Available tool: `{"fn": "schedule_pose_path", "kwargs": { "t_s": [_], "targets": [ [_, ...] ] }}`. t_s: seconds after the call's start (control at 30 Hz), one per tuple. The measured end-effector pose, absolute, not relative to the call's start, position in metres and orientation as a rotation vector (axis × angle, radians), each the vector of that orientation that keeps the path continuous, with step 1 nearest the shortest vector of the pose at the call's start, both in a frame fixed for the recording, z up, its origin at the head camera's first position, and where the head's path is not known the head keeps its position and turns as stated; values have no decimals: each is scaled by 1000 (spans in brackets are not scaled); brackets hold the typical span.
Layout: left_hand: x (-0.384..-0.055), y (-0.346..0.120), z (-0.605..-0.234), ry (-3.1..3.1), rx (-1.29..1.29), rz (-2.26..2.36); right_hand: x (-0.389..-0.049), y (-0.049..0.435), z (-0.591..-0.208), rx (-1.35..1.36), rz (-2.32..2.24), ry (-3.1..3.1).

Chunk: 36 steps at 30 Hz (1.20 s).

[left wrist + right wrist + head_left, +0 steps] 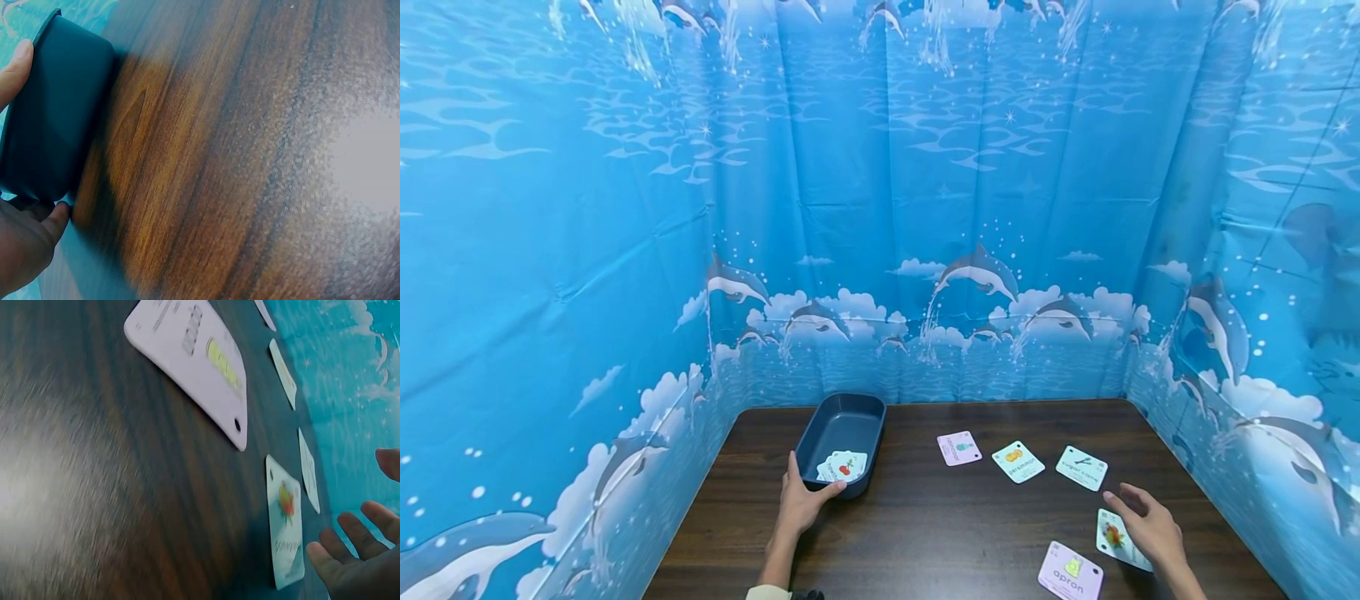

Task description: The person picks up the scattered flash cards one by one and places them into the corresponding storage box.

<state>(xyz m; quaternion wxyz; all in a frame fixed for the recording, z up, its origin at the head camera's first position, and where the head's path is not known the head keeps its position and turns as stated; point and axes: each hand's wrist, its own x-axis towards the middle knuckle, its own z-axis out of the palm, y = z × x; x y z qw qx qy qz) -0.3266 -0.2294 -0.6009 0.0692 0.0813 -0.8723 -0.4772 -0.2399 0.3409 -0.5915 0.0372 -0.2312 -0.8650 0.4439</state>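
Note:
A dark blue-grey plastic tray stands at the left of the table, with a few picture cards in its near end, a cherry card on top. My left hand grips the tray's near end, thumb at the front rim and fingers along the left side. In the left wrist view, digits of this hand hold opposite sides of the dark tray. My right hand, fingers spread and holding nothing, hovers over a white card with a red and yellow fruit picture, partly covering it.
A pink apron card lies near the front edge. Farther back are the sugar cane card, the persimmon card and a pink card. Blue dolphin-print curtains enclose the dark wooden table at the back and sides.

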Motion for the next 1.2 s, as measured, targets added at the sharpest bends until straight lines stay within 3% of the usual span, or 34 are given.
{"fn": "schedule_pose_path", "kwargs": {
  "t_s": [0.5,1.07,1.2],
  "targets": [
    [-329,-231,-600,-2654,253,-1420,-225,365,-606,-709,1163,-2754],
    [-328,-231,-601,-2655,249,-1428,-229,366,-622,-242,811,-3009],
    [-328,-230,-601,-2653,251,-1431,-229,361,-622,-296,813,-3033]
  ]
}}
